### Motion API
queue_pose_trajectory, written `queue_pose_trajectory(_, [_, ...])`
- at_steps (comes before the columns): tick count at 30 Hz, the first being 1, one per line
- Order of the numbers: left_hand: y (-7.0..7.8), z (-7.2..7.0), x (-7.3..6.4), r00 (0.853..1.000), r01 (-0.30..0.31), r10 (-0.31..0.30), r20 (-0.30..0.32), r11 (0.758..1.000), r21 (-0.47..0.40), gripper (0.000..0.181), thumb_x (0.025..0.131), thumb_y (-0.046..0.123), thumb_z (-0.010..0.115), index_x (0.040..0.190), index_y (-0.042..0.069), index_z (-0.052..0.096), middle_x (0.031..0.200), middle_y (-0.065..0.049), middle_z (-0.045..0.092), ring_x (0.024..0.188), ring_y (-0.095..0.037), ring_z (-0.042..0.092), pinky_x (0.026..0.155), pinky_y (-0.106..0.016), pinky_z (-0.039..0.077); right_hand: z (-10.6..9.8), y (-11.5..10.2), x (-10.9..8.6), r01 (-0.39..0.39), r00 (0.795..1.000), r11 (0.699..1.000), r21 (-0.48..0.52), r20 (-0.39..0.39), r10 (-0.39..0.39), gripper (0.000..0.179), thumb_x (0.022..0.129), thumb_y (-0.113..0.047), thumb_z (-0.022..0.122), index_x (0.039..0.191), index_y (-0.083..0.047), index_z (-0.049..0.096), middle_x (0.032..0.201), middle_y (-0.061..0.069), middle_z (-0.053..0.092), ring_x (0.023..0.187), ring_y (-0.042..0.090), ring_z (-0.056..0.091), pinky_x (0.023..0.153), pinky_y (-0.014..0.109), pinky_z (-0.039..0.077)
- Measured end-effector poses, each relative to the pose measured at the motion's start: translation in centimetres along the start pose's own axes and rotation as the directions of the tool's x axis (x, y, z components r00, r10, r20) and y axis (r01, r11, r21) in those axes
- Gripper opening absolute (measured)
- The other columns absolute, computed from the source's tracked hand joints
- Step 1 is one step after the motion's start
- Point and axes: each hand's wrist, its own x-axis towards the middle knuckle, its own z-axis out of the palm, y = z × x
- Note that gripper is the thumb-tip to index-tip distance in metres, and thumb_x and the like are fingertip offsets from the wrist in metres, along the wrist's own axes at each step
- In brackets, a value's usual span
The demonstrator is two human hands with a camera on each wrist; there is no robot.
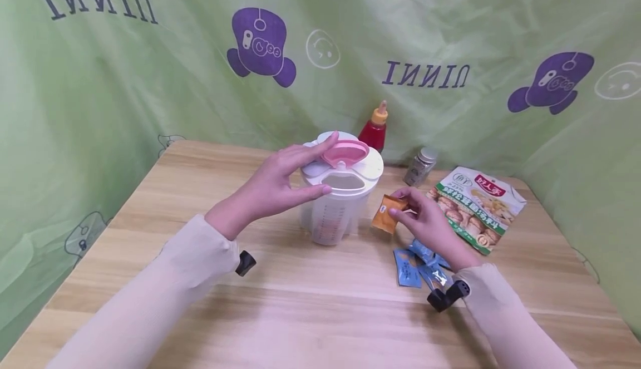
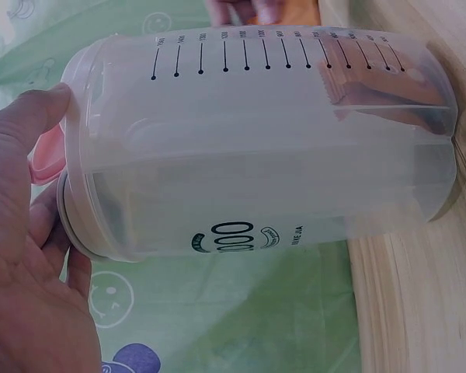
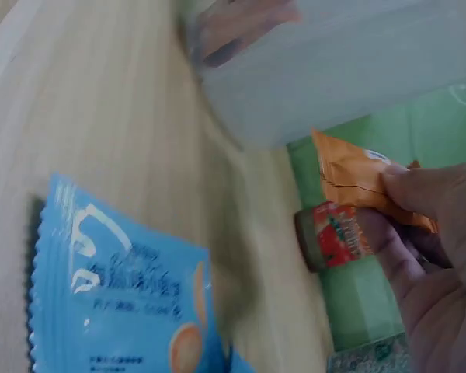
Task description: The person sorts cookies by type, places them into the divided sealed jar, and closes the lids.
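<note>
Left hand (image 1: pixel 272 182) is spread round the lid (image 1: pixel 371 166) of a cloudy, curvy plastic tub (image 2: pixel 241 155) on the worktop (image 1: pixel 310 313), orangey wrapper (image 2: pixel 365 78) inside; right hand (image 1: pixel 428 219) is pinching a crinkly orange packet (image 1: pixel 385 215) just beside it.

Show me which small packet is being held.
The orange packet in the right grip; the blue packets lie on the table; orange wrapping shows inside the container.
</note>
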Motion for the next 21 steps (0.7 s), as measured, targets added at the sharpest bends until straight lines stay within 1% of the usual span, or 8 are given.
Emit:
queue_pose_trajectory(1, [-0.1,0.0,-0.1,1.0,-0.004,0.004,-0.002,1.0,0.001,0.081,0.09,0.024,0.084,0.16,0.018,0.044,0.13,-0.003,0.074,0.129,-0.023,0.063,0.114,-0.044,0.047,-0.1,-0.2,0.0,0.013,0.999,0.999,0.031,-0.033,-0.011,0.029,0.101,-0.004,0.067,0.126,0.008,0.059,0.119,0.026,0.071,0.093,-0.004,0.066,0.081,0.013,0.059])
queue_pose_trajectory(2, [-0.1,0.1,-0.1,1.0,-0.007,0.007,-0.002,1.0,-0.001,0.081,0.09,0.024,0.084,0.16,0.018,0.044,0.13,-0.003,0.074,0.129,-0.023,0.063,0.114,-0.044,0.047,-0.2,-0.4,-0.1,0.018,0.997,0.999,0.051,-0.069,-0.015,0.029,0.101,-0.003,0.066,0.126,0.009,0.059,0.118,0.022,0.072,0.094,-0.006,0.066,0.081,0.013,0.058])
queue_pose_trajectory(5, [-0.1,0.2,-0.1,1.0,-0.004,0.004,-0.003,1.0,-0.006,0.081,0.09,0.024,0.084,0.16,0.018,0.043,0.126,-0.002,0.075,0.129,-0.022,0.063,0.115,-0.044,0.047,-0.7,-1.5,-0.1,0.038,0.986,0.992,0.118,-0.164,-0.018,0.029,0.101,-0.002,0.065,0.127,0.01,0.058,0.115,-0.001,0.073,0.095,-0.008,0.066,0.081,0.012,0.058])
queue_pose_trajectory(7, [-0.2,0.2,-0.1,1.0,-0.003,0.003,-0.002,1.0,-0.006,0.082,0.09,0.024,0.084,0.161,0.019,0.043,0.125,-0.001,0.075,0.13,-0.022,0.063,0.116,-0.044,0.046,-1.3,-2.4,-0.2,0.049,0.979,0.982,0.181,-0.202,-0.012,0.026,0.101,-0.002,0.066,0.125,0.008,0.059,0.111,-0.013,0.07,0.095,-0.007,0.067,0.081,0.011,0.058])
queue_pose_trajectory(8, [-0.2,0.2,-0.1,1.0,-0.005,0.005,-0.002,1.0,-0.005,0.082,0.09,0.024,0.084,0.161,0.019,0.043,0.128,-0.001,0.075,0.131,-0.022,0.062,0.116,-0.045,0.046,-1.6,-3.0,-0.2,0.057,0.978,0.973,0.226,-0.209,-0.008,0.024,0.101,-0.002,0.066,0.124,0.005,0.06,0.11,-0.017,0.07,0.095,-0.006,0.068,0.081,0.011,0.058])
queue_pose_trajectory(11, [-0.2,0.2,0.0,1.0,-0.015,0.015,-0.006,1.0,-0.005,0.081,0.09,0.024,0.083,0.161,0.019,0.043,0.136,-0.003,0.073,0.134,-0.023,0.062,0.116,-0.044,0.046,-2.3,-4.5,-0.2,0.104,0.975,0.933,0.346,-0.222,-0.026,0.02,0.1,0.0,0.067,0.118,-0.005,0.063,0.109,-0.013,0.071,0.095,-0.002,0.07,0.081,0.013,0.059])
queue_pose_trajectory(14, [-0.3,0.1,0.0,1.0,-0.023,0.023,-0.007,1.0,-0.009,0.081,0.09,0.024,0.083,0.161,0.018,0.043,0.143,-0.004,0.069,0.135,-0.023,0.061,0.116,-0.044,0.046,-2.9,-6.1,-0.1,0.158,0.967,0.902,0.403,-0.246,-0.06,0.021,0.098,0.001,0.069,0.115,-0.013,0.064,0.109,-0.007,0.073,0.093,0.001,0.072,0.081,0.013,0.06])
queue_pose_trajectory(21, [-0.2,0.1,-0.1,1.0,-0.024,0.024,-0.007,1.0,-0.003,0.08,0.09,0.024,0.083,0.16,0.017,0.043,0.14,-0.004,0.07,0.133,-0.022,0.062,0.115,-0.043,0.046,-2.6,-9.4,0.7,0.236,0.938,0.883,0.405,-0.331,-0.099,0.025,0.094,0.007,0.07,0.112,-0.011,0.066,0.103,-0.002,0.074,0.089,0.005,0.072,0.079,0.015,0.061])
